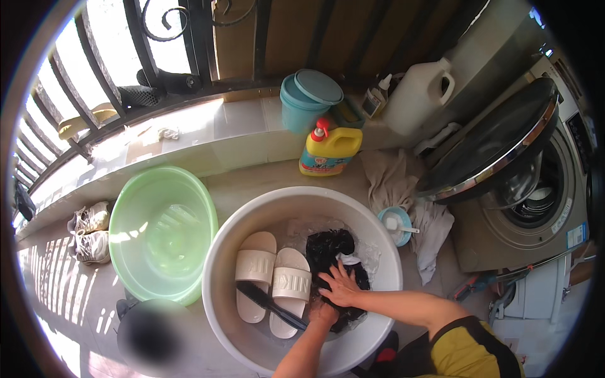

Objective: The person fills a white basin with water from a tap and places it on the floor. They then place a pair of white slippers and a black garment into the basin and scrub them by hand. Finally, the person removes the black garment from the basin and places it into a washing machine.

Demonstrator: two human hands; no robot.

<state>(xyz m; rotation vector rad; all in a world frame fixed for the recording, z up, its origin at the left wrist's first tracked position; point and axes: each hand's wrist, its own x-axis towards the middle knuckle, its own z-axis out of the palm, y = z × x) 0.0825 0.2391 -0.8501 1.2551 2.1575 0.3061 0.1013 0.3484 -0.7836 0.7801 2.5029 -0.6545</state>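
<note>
A large white tub (214, 264) holds some water and a wet black cloth item (331, 243) with a small white patch (349, 259). My right hand (341, 287) lies flat on the black cloth with its fingers spread. Beside it, lower left, my left hand (324, 313) is down at the cloth's edge, its fingertips hidden. Two pale slide sandals (255, 265) (291, 283) rest in the tub's left half. A black-bristled scrub brush (272, 304) lies across them, its handle end close to my left wrist.
Left stands a green basin (210, 227), with worn sneakers (91, 231) beyond. Behind the tub are a yellow detergent bottle (331, 151) and a blue bucket (298, 108). To the right are a small blue bowl (394, 224) with a scoop, crumpled cloths (431, 236) and a front-loading washing machine (496, 245), door open.
</note>
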